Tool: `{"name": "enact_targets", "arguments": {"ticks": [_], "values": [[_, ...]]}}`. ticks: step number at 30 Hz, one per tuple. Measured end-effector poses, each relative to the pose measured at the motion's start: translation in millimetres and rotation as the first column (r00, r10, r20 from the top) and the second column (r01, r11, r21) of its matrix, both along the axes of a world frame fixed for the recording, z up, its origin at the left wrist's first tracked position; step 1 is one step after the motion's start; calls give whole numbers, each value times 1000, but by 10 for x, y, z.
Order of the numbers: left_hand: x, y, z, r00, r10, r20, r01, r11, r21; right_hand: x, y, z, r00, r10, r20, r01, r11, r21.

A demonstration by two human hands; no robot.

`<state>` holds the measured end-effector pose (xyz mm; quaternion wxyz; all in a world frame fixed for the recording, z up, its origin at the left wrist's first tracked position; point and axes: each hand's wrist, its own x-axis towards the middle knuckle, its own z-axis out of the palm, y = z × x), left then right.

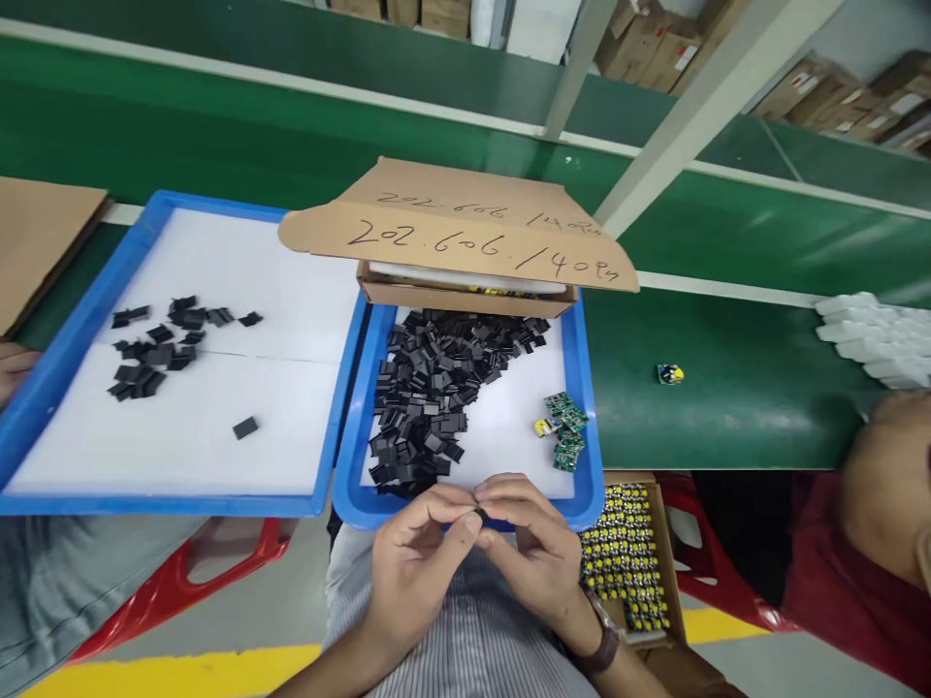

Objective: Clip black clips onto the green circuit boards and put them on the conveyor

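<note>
Both hands meet in front of my body, over the near edge of a blue tray. Thumb and fingertips of my left hand are closed on a small black plastic piece, mostly hidden by the fingers. My right hand pinches the same piece from the other side. Inside the tray lies a heap of black plastic pieces. Several green circuit boards sit at its right side, with a yellow component beside them.
A cardboard box with a handwritten flap stands at the tray's far end. Left is a larger blue tray with scattered black pieces. A carton of yellow-topped boards sits low right. People are at both sides; white parts lie far right.
</note>
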<state>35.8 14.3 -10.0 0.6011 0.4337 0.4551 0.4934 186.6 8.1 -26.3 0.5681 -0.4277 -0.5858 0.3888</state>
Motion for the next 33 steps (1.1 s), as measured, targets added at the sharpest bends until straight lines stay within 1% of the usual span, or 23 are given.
{"name": "enact_targets", "arguments": {"ticks": [2, 3, 5, 6, 7, 9, 10, 11, 12, 13, 15, 17, 19, 21, 23, 24, 26, 28, 30, 33], "values": [[8, 69, 19, 991, -119, -57, 121, 992, 28, 78, -31, -17, 998, -55, -41, 54, 998, -25], [22, 119, 23, 976, -187, -107, 194, 980, 54, 133, -53, -27, 994, -96, -58, 93, 994, -50], [83, 254, 14, 917, -290, -276, 335, 932, 135, 271, -102, -51, 973, -216, -87, 204, 970, -129], [137, 336, -2, 870, -308, -386, 399, 899, 181, 346, -123, -63, 952, -290, -102, 270, 947, -174], [209, 427, -25, 811, -295, -504, 454, 862, 225, 422, -139, -72, 926, -359, -112, 330, 919, -218], [394, 617, -90, 673, -214, -707, 552, 782, 289, 555, -152, -77, 887, -447, -114, 401, 870, -288], [495, 707, -129, 610, -174, -773, 595, 745, 301, 608, -150, -73, 879, -465, -105, 416, 856, -307], [591, 789, -167, 563, -152, -813, 633, 712, 304, 649, -144, -64, 881, -465, -92, 417, 852, -316], [671, 858, -203, 542, -149, -827, 657, 690, 305, 680, -137, -55, 889, -451, -74, 407, 856, -319], [727, 913, -233, 545, -158, -823, 659, 688, 305, 703, -129, -46, 898, -436, -57, 398, 862, -314], [748, 977, -272, 595, -175, -784, 615, 728, 304, 730, -116, -43, 910, -414, -22, 391, 874, -289], [654, 983, -279, 638, -161, -753, 551, 778, 301, 741, -103, -65, 915, -404, 21, 395, 882, -256], [501, 945, -259, 672, -146, -726, 487, 825, 285, 734, -78, -100, 916, -397, 51, 398, 888, -230], [356, 875, -217, 750, -164, -641, 394, 889, 234, 701, -34, -123, 930, -364, 57, 368, 905, -216], [258, 788, -158, 851, -198, -486, 300, 943, 142, 643, 28, -116, 947, -319, 42, 321, 926, -200], [228, 743, -124, 894, -213, -395, 269, 959, 93, 608, 61, -99, 955, -296, 35, 297, 936, -188], [193, 656, -50, 944, -234, -232, 247, 969, 25, 537, 124, -47, 966, -256, 29, 257, 952, -164], [171, 584, 14, 960, -248, -129, 251, 968, 3, 474, 170, 11, 977, -210, 23, 211, 965, -155], [147, 532, 46, 960, -262, -101, 265, 964, 23, 423, 194, 54, 986, -166, 13, 166, 972, -165], [99, 486, 19, 960, -267, -84, 272, 961, 44, 361, 200, 83, 991, -134, 9, 134, 972, -195]]}}
